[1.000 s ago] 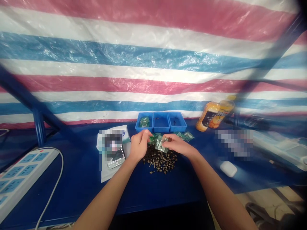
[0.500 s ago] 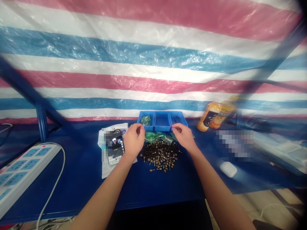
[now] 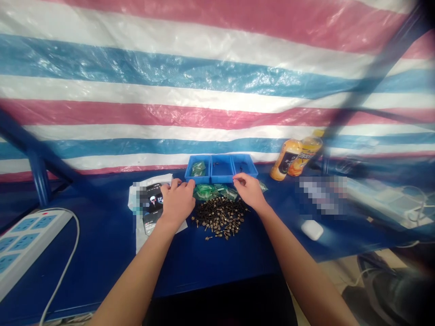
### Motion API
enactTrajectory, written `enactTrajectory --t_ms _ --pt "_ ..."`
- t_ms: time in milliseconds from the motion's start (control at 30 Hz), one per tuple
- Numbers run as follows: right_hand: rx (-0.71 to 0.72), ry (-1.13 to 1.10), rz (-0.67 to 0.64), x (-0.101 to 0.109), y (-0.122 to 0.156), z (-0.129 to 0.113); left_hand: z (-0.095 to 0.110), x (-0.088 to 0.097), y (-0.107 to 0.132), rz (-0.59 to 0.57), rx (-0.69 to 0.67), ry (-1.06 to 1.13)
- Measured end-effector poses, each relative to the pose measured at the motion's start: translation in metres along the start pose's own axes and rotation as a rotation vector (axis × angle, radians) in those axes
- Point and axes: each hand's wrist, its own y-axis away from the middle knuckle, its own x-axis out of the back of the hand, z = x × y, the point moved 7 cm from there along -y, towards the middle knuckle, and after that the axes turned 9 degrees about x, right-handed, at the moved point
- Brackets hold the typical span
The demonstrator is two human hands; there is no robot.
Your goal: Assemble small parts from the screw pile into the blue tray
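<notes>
My left hand (image 3: 178, 199) is over the right edge of a phone (image 3: 152, 203) with a lit screen, fingers spread. Whether a fingertip touches the screen I cannot tell. My right hand (image 3: 250, 192) is pinched at the front edge of a blue three-compartment tray (image 3: 221, 179); anything between its fingertips is too small to make out. Green plastic packets (image 3: 204, 192) lie in front of the tray, and another green packet (image 3: 199, 169) sits in its left compartment. A few tiny dark pieces are in the other compartments. Between my forearms lies a pile of metal screws (image 3: 222, 217).
A white sheet (image 3: 141, 240) lies under the phone. At left is a white power strip (image 3: 30, 240) with a cable (image 3: 64, 267). Two drink bottles (image 3: 285, 160) stand at the back right. A white case (image 3: 311, 230) sits nearer. Behind hangs a striped tarp (image 3: 204, 115).
My left hand has left its pinch beside the tray and moved left over the phone, its fingers spreading. My right hand stays pinched near the tray. The view has shifted slightly.
</notes>
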Motion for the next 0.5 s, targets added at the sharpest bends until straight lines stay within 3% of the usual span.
enactTrajectory --t_ms 167,333,400,500 --pt "0.013 -0.002 0.008 0.0 0.0 0.0 0.003 -0.003 0.004 -0.117 -0.036 -0.047" --pt "0.009 -0.011 -0.004 0.0 0.0 0.0 0.004 0.006 0.003 -0.123 -0.026 -0.118" --pt "0.02 -0.011 0.005 0.001 0.0 -0.002 -0.002 0.018 -0.003 -0.071 0.086 -0.065" --pt "0.033 -0.008 0.001 0.001 0.0 -0.005 -0.009 0.047 -0.013 0.148 0.224 0.126"
